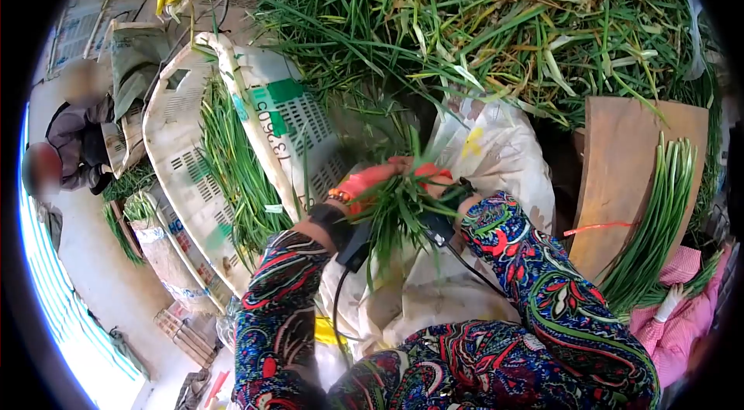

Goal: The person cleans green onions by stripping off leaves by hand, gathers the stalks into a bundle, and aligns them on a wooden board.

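Observation:
Both my hands are together in front of my lap at a bunch of long green chives (391, 212), whose leaves hang down over my wrists. My left hand (366, 179), with a beaded bracelet at the wrist, is closed around the bunch. Against its other side, my right hand (435, 172) is closed too, its fingers partly covered by leaves. Dark cuffs with black cabled devices sit on both wrists. Beneath my hands lies a white plastic sheet (496, 146).
A big heap of loose chives and trimmings (504, 15) fills the far side. To the left stands a white plastic crate (174, 142) holding chives. A curved board (612, 146) on the right bears a neat chive bundle (659, 216) beside a red tie (601, 229). Other people are at both sides.

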Tool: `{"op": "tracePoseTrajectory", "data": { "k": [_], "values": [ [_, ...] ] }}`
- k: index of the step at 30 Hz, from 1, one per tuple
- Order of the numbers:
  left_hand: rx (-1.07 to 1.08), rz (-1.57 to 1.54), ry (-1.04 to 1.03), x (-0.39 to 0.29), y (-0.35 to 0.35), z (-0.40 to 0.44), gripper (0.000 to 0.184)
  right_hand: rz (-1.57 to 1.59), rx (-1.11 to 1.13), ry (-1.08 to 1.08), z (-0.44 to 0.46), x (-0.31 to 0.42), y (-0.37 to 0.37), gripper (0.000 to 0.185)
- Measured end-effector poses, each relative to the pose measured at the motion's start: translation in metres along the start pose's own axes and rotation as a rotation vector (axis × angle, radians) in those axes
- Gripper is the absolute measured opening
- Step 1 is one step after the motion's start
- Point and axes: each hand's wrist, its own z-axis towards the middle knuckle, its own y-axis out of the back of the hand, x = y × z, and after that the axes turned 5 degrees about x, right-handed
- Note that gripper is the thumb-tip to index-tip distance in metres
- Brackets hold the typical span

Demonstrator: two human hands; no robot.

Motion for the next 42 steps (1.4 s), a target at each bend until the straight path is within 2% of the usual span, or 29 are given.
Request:
{"op": "tracePoseTrajectory", "data": {
  "k": [1,3,4,6,7,8,9,10,11,13,14,16,17,19,21,24,25,26,28,30,31,34,35,36,37,38,39,41,42],
  "values": [
    [-0.012,0.133,-0.15,0.004,0.021,0.013,0.034,0.119,0.065,-0.012,0.008,0.014,-0.004,0.036],
    [-0.077,0.145,-0.293,-0.008,0.041,0.007,0.033,0.216,0.024,0.106,0.036,0.007,0.034,0.03],
    [-0.109,0.122,-0.348,-0.021,0.046,-0.003,0.033,0.194,-0.406,0.149,0.047,-0.024,0.081,0.027],
    [-0.136,0.284,-0.358,-0.073,0.028,-0.018,0.034,-0.496,-0.12,0.144,0.094,0.04,0.074,0.027],
    [-0.149,0.415,-0.341,-0.107,0.013,-0.025,0.036,-0.06,-0.49,-0.111,0.101,0.064,0.047,0.027],
    [-0.224,0.393,-0.364,-0.118,0.005,-0.03,0.039,-0.14,-0.53,-0.068,0.107,0.081,0.031,0.03],
    [-0.299,0.37,-0.386,-0.129,-0.003,-0.034,0.043,-0.048,-0.566,-0.093,0.108,0.105,-0.003,0.032],
    [-0.432,0.194,-0.45,-0.132,-0.012,-0.039,0.048,0.042,-0.599,-0.117,0.108,0.119,-0.033,0.035],
    [-0.381,0.149,-0.597,-0.131,-0.031,-0.061,0.062,0.08,-0.539,-0.032,0.111,0.111,-0.041,0.039],
    [-0.398,0.32,-0.683,-0.118,-0.046,-0.097,0.074,0.215,-0.445,0.167,0.11,0.098,-0.077,0.044],
    [-0.395,0.384,-0.723,-0.105,-0.058,-0.116,0.081,0.32,-0.478,0.027,0.107,0.1,-0.095,0.041],
    [-0.623,0.839,-0.786,-0.057,-0.056,-0.135,0.094,0.383,-0.39,0.076,0.099,0.074,-0.118,0.034],
    [-0.663,0.917,-0.651,-0.046,-0.067,-0.154,0.1,0.353,-0.369,0.016,0.092,0.068,-0.133,0.035],
    [-0.689,0.877,-0.638,-0.027,-0.092,-0.185,0.099,0.308,-0.325,-0.06,0.077,0.058,-0.165,0.029],
    [-0.773,0.911,-0.604,-0.01,-0.115,-0.206,0.101,0.412,-0.275,-0.024,0.083,0.028,-0.168,0.026],
    [-1.103,1.229,-1.013,0.018,-0.142,-0.231,0.102,0.48,-0.166,0.016,0.07,0.028,-0.217,0.02],
    [-1.041,1.057,-1.074,0.032,-0.143,-0.239,0.103,0.456,-0.12,0.034,0.064,0.031,-0.234,0.019],
    [-0.873,0.681,-1.04,0.039,-0.165,-0.252,0.105,0.431,-0.077,0.054,0.058,0.032,-0.246,0.019],
    [-0.652,0.33,-0.937,0.067,-0.146,-0.25,0.09,0.343,-0.027,0.141,0.051,0.022,-0.258,0.022],
    [-0.408,0.048,-0.721,0.076,-0.168,-0.262,0.06,0.245,0.019,0.195,0.041,0.012,-0.267,0.029],
    [-0.426,0.066,-0.745,0.081,-0.183,-0.269,0.034,0.198,0.073,0.197,0.034,0.012,-0.272,0.031],
    [-0.466,0.12,-0.64,0.101,-0.189,-0.303,0.033,0.013,0.094,0.175,0.001,0.024,-0.305,0.041],
    [-0.474,0.174,-0.67,0.111,-0.183,-0.314,0.034,0.073,0.236,0.235,0.001,0.023,-0.302,0.053],
    [-0.553,0.193,-0.669,0.122,-0.186,-0.328,0.026,0.15,0.249,0.301,-0.001,0.026,-0.305,0.053],
    [-0.539,0.211,-0.681,0.136,-0.174,-0.337,0.027,0.147,0.222,0.381,-0.006,0.038,-0.3,0.057],
    [-0.53,0.225,-0.683,0.153,-0.16,-0.345,0.027,0.29,0.24,0.389,-0.009,0.052,-0.29,0.06],
    [-0.522,0.214,-0.665,0.172,-0.146,-0.352,0.031,0.165,0.133,0.626,-0.017,0.069,-0.299,0.065],
    [-0.497,0.181,-0.614,0.207,-0.122,-0.355,0.038,0.179,0.268,0.459,-0.025,0.096,-0.252,0.065],
    [-0.526,0.211,-0.576,0.219,-0.113,-0.352,0.038,0.195,0.292,0.315,-0.029,0.103,-0.254,0.052]
  ]
}}
